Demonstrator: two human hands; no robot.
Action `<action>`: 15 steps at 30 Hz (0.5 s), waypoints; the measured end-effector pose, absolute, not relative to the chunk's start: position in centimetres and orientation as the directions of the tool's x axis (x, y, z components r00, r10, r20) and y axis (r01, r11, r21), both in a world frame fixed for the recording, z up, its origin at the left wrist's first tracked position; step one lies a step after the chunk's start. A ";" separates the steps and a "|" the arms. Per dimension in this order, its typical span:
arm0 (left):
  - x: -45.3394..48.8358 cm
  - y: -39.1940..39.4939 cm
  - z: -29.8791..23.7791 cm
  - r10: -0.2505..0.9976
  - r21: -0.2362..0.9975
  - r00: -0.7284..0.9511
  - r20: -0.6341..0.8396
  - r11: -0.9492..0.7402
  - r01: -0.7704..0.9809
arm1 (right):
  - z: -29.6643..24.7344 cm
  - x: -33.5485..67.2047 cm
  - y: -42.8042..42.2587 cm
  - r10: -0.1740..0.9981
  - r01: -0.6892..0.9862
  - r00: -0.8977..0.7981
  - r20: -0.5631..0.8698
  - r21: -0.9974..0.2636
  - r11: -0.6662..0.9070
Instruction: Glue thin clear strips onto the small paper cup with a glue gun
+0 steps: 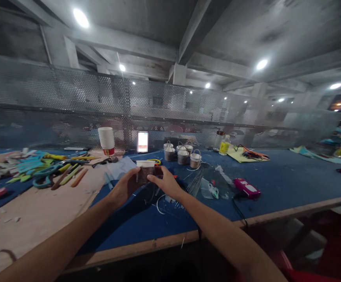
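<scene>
Between my two hands, raised over the near part of the table, is a small brown cup with a white rim (145,171). My left hand (127,182) grips its left side, and my right hand (166,180) holds the right side with the thumb across the front. Behind it stands a group of several similar small buckets (183,156) with thin wire handles. Below my right hand lie a bundle of thin wires (194,184) and a curved white strip (159,204). The cup's underside and back are hidden.
Left, a stack of paper cups (106,140) stands near scissors (45,174) and scattered offcuts. A lit phone (142,141) leans against the mesh panel (170,102). Right are a yellow-labelled bottle (224,145), a magenta device (247,187) and orange-handled pliers (255,155).
</scene>
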State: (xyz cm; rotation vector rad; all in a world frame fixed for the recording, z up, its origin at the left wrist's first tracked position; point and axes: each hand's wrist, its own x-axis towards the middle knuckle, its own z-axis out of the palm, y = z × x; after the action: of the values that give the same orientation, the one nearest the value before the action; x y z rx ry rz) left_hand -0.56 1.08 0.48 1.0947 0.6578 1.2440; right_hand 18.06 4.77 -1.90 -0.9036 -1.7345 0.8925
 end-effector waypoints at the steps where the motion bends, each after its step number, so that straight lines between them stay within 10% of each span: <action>1: -0.6 1.1 0.5 0.958 0.911 0.239 0.156 -0.046 -0.409 | -1.9 18.1 4.8 0.874 0.177 -0.272 0.402 -0.872 0.456; 15: -0.2 0.7 0.8 0.981 0.942 0.154 0.120 -0.063 -0.329 | -1.7 18.1 4.5 0.841 0.112 -0.256 0.477 -0.849 0.516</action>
State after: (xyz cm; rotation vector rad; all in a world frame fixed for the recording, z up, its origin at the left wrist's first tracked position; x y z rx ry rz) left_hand -0.19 0.73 0.78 1.1058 0.7969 1.2855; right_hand 18.09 4.51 -1.68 -0.8123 -1.7034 0.8631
